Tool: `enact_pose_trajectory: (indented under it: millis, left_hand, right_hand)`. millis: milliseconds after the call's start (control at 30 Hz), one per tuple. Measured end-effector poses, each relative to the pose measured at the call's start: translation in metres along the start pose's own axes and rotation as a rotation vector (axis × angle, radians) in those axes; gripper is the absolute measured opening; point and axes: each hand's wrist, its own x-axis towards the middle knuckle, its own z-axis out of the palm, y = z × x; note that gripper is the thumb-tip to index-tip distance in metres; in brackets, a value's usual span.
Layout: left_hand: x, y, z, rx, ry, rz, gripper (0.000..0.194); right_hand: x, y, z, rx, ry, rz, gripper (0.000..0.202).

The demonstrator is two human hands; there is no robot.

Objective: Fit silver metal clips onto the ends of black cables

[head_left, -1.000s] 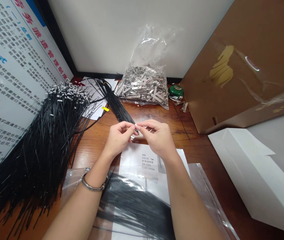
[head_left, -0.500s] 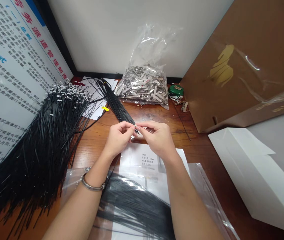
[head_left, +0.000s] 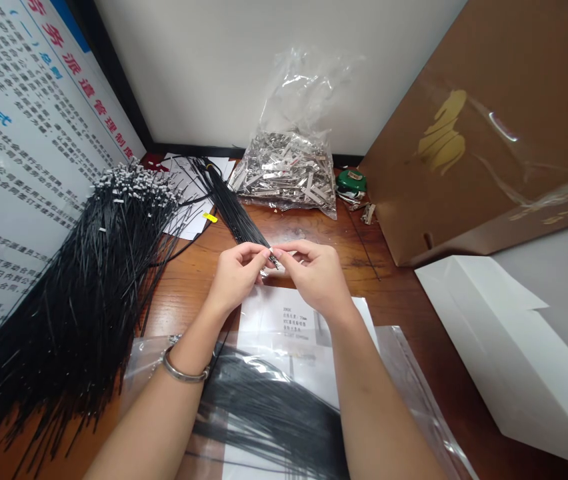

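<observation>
Fingertip to fingertip, my left hand [head_left: 237,275] and my right hand [head_left: 317,272] pinch around a small white piece [head_left: 271,249], like the white connectors on the wires at the left. The fingers hide most of it. Just behind and beneath the fingertips lies a bundle of black wires [head_left: 239,217], its near ends showing bare tips. A thin dark wire runs down beside my left wrist. Under my forearms, a clear plastic bag [head_left: 394,360] holds more black wires [head_left: 274,393], partly over a printed sheet [head_left: 259,310].
A large heap of black wires [head_left: 74,300] with white connectors fills the left side. At the back sit a clear bag of metal strips [head_left: 287,167] and a green tape measure [head_left: 351,181]. A brown box [head_left: 504,133] and a white box [head_left: 509,347] stand at the right.
Both hands stay in the same place. Their fingertips have shifted slightly, and the white piece between them shows a little more clearly.
</observation>
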Motion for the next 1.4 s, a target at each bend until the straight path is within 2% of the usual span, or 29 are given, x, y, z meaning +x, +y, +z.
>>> enact_pose_trajectory:
  millis: [333,567,800,1400]
  left_hand:
    - [-0.0004,-0.0022,-0.0002,-0.042,-0.024,-0.007,0.023]
    - [-0.0018,0.0023,0.0010,-0.060,-0.025,-0.013,0.017]
    - [-0.0010,0.0004,0.0000,-0.039,0.010,-0.073,0.023]
    - [-0.0026,-0.0007,-0.0015,0.014,-0.014,-0.015,0.020]
  right_hand:
    - [0.0024,-0.0008,0.0026,0.219,0.030,0.173,0.014]
    - [0.0025,0.0028,0.0012,0.164,0.017,0.152,0.014]
    - [0.0025,0.0058,0.0001,0.126,0.001,0.118,0.013]
    - [0.0026,0.0068,-0.0017,0.089,-0.065,0.126,0.014]
